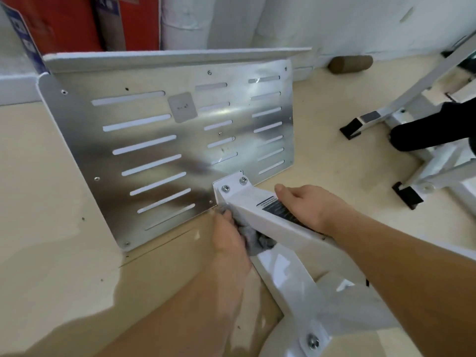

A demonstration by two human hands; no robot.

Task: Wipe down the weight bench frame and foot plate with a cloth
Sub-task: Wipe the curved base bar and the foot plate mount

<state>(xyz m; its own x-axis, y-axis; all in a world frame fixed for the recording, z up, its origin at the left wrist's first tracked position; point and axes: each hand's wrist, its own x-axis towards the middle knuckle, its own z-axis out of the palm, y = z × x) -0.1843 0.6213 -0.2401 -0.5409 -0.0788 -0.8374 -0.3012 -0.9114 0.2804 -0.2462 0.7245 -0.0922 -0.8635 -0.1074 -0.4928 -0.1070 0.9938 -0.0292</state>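
While my left hand (228, 235) clamps the grey cloth (253, 239) against the flank of the white frame beam (252, 199) and my right hand (309, 204) curls over its top, I fear the cloth snagging on the bolts (225, 188) just ahead, below the foot plate (154, 150).

We record a brushed silver metal foot plate (154, 150) patterned with rows of parallel slots, a white painted frame beam (248, 199) bearing a black printed label (279, 210), a grey crumpled cloth (253, 238), and a beige glossy floor (51, 163).
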